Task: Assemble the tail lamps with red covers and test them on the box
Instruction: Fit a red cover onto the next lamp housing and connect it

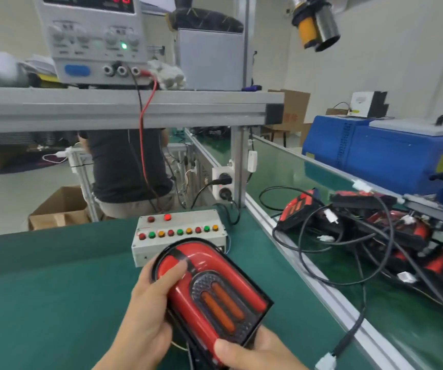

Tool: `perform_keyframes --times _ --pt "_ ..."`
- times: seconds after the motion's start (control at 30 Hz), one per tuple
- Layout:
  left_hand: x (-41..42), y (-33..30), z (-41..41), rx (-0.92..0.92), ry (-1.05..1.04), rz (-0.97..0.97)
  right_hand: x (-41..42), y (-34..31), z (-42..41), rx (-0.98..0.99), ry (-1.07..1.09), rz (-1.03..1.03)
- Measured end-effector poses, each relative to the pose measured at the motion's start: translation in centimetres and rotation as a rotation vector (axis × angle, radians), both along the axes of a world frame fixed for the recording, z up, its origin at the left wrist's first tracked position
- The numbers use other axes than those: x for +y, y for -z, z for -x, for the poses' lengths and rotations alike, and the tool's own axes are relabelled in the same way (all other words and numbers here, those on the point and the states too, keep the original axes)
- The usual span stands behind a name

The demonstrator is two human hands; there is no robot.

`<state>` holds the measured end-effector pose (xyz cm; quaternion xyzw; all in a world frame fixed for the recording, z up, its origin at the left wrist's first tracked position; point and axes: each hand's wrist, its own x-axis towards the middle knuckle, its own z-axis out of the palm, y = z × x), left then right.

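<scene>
On the left, the dark green felt-like bench mat (41,284) lies bare, matte and slightly napped. Above it, on a grey aluminium shelf (119,108), a pale grey bench power supply (92,41) is set, with red and black leads (142,134) hanging down from it.

The left hand (145,311) is curled round the rounded end of the glossy red arch-shaped tail lamp (209,292), its thumb laid across the red cover. The lamp is held just above the mat, directly in front of the grey metal test box with a row of red, green and amber buttons (180,236). The right hand (257,351) is closed on the squared lower end, thumb on top.

The lamp is judged to be light, rigid and slick: smooth moulded plastic with a black rim and a textured honeycomb inset holding two orange bars. A grip by the black edges is advised, since the polished cover would be smeared or scratched.

To the right, a tangle of black cables with white connectors (353,249) and further red lamps (299,206) is seen on the conveyor, beside a blue machine housing (375,153).
</scene>
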<state>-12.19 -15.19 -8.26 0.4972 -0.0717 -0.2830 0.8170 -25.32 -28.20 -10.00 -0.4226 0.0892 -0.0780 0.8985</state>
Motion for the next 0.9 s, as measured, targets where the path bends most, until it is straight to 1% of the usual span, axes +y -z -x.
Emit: perform_keyframes --times 0.03,0.07,0.1,0.13,0.2,0.27,0.33,0.4,0.53,0.67,0.77,0.9 --pt "0.0 0.1 0.4 -0.001 0.022 0.028 1.9 2.0 1.8 -0.068 -0.063 0.088" --pt "0.1 -0.2 0.8 -0.002 0.028 0.033 3.0 2.5 1.1 -0.082 -0.035 0.107" --pt "0.2 -0.2 0.9 -0.002 0.029 0.036 3.0 2.4 1.5 -0.051 0.034 0.096" --pt "0.2 -0.2 1.1 0.002 0.026 0.032 3.2 2.8 1.2 -0.029 0.052 0.118" --pt "0.4 -0.2 1.3 0.007 0.013 0.028 4.0 3.1 1.1 0.006 0.010 0.133" --pt "0.5 -0.3 1.4 0.024 -0.004 0.039 3.9 2.9 1.4 -0.001 0.011 0.134" --pt "0.6 -0.4 1.5 0.040 0.005 0.059 4.0 2.7 1.5 0.047 0.016 0.137" --pt "0.7 -0.4 1.5 0.031 0.013 0.052 4.2 2.6 1.6 0.102 0.005 0.107" --pt "1.0 -0.4 1.3 0.000 0.039 0.016 4.2 2.7 2.0 0.151 0.022 0.147" --pt "1.2 -0.3 1.1 0.055 0.043 0.030 4.5 2.6 2.0 0.174 -0.003 0.158" --pt "1.1 -0.1 1.0 0.059 0.036 0.025 4.7 2.7 2.1 0.179 0.000 0.197" --pt "1.1 -0.2 0.8 -0.007 0.046 0.033 4.8 2.7 2.1 0.211 0.061 0.320"
